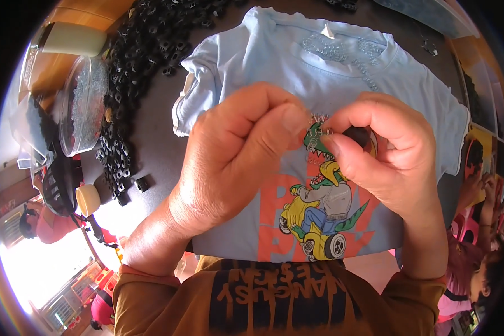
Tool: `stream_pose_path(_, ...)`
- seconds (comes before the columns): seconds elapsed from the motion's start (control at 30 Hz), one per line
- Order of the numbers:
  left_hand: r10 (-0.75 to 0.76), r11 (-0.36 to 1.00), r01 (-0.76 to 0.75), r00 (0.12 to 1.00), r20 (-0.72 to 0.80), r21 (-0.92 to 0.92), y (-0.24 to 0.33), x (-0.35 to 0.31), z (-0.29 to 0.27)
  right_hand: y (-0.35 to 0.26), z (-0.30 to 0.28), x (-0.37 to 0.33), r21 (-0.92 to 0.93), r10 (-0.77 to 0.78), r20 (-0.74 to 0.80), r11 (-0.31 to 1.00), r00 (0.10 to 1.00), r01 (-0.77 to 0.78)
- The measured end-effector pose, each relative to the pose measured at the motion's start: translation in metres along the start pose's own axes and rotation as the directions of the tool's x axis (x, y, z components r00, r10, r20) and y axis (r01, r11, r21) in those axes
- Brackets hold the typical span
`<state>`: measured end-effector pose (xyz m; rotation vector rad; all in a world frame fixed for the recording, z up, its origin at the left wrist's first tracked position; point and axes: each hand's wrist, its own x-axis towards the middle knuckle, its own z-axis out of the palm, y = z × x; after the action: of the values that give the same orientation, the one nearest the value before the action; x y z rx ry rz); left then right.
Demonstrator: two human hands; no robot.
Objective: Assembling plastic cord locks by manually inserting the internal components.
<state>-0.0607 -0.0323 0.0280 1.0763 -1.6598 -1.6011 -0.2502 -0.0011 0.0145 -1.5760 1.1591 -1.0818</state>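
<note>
My left hand [243,145] is closed in a pinch, thumb pressed against the curled forefinger, at one end of a small tangle of thin wire coil springs [319,134]. My right hand [383,145] pinches the other side of the tangle between thumb and forefinger. Both hands are over a light blue T-shirt [229,67] laid flat on the dark table, with a cartoon dinosaur print beneath the springs. More loose coil springs [330,51] lie about the shirt's neckline, and a trail of them runs down its front.
A large heap of small black plastic parts [145,45] spreads over the table's left and far side. Beside it stands a clear tub [87,106] of springs. A cream cup-shaped piece [88,200] is at the left edge. Other people [459,263] sit at the right.
</note>
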Motion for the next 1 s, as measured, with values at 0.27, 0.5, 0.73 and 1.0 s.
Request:
stream_pose_path(0.27,0.212,0.823,-0.139,0.975,-0.072,0.551,-0.006,0.006,-0.009,0.002,-0.005,-0.001,0.119,0.035,0.003,0.992,0.999,-0.035)
stream_pose_path(0.5,0.094,0.904,-0.035,0.989,-0.118,0.425,-0.001,0.004,-0.010,0.002,-0.006,0.000,0.143,0.069,0.016,0.987,0.997,-0.071)
stream_pose_path(0.73,-0.006,0.996,-0.009,0.986,-0.169,-0.086,-0.001,0.004,-0.008,0.006,-0.009,0.001,-0.064,-0.133,0.019,0.989,0.991,0.134)
stream_pose_path(1.0,-0.061,0.950,0.023,0.992,-0.110,-0.311,0.008,-0.003,-0.001,-0.003,-0.002,-0.004,0.335,0.087,0.066,0.937,0.994,-0.104)
